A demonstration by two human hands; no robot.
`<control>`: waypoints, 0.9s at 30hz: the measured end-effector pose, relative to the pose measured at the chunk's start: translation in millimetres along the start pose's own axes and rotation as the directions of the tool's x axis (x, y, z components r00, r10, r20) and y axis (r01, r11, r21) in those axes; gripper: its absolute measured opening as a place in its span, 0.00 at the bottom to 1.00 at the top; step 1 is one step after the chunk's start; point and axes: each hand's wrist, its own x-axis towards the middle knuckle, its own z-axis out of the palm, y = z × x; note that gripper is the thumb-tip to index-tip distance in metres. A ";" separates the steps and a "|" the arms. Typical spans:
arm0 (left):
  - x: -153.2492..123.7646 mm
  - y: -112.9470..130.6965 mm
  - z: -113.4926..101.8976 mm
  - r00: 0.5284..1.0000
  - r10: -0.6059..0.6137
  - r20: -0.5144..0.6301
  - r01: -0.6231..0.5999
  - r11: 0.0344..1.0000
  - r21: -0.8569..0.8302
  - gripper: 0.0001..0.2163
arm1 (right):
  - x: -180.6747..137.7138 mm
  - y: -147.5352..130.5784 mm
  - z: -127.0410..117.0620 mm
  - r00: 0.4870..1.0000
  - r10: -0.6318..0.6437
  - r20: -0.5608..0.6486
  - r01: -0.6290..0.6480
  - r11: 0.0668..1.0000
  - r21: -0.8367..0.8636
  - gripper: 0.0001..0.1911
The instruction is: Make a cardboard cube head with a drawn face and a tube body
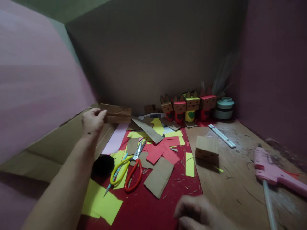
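My left hand (92, 120) is stretched out to the far left and grips a folded piece of brown cardboard (117, 113), held just above the table. My right hand (196, 213) hovers low at the bottom edge over the red sheet (153, 207); its fingers are curled loosely and blurred, with nothing visible in them. Between the hands lie scissors (129, 167) with a yellow and a red handle, and scraps of red, yellow and brown paper (159, 150). A small brown cardboard box (207, 150) sits on the wooden table right of the scraps.
Several cardboard animal figures (185, 107) stand in a row at the back wall beside a pale green lidded pot (224, 108). White glue sticks (222, 135) and a pink glue gun (273, 171) lie on the right. Flat cardboard (55, 143) lies on the left.
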 end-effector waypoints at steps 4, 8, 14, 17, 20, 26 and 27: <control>-89.5 32.8 -14.9 0.914 0.399 -0.074 -0.402 0.915 -0.028 0.02 | 6.8 -33.5 0.5 0.996 0.084 0.025 -0.086 0.859 0.505 0.24; -188.8 59.5 -19.6 0.137 0.982 0.128 -0.981 0.152 -0.118 0.13 | 10.8 -70.3 -5.1 0.989 -0.138 -0.059 0.137 0.666 0.733 0.25; -241.6 72.0 -12.4 -0.034 0.989 0.144 -0.960 0.008 -0.280 0.15 | 2.9 -80.4 -14.4 0.980 -0.043 -0.197 0.183 0.601 0.778 0.17; -238.4 67.6 -3.6 0.075 0.980 0.184 -0.923 0.138 -0.360 0.14 | 0.3 -73.8 -15.7 0.979 -0.038 -0.199 0.182 0.598 0.780 0.15; -238.1 65.9 5.1 0.126 0.973 0.193 -0.885 0.198 -0.422 0.13 | -0.5 -68.9 -17.6 0.976 -0.021 -0.215 0.183 0.614 0.767 0.14; -244.3 83.1 11.5 0.301 0.938 0.173 -0.724 0.342 -0.599 0.08 | -1.3 -64.6 -24.1 0.980 -0.008 -0.200 0.159 0.637 0.755 0.16; -244.1 87.0 10.2 0.339 0.918 0.207 -0.677 0.390 -0.624 0.07 | -1.3 -64.3 -24.4 0.982 -0.019 -0.189 0.156 0.646 0.747 0.19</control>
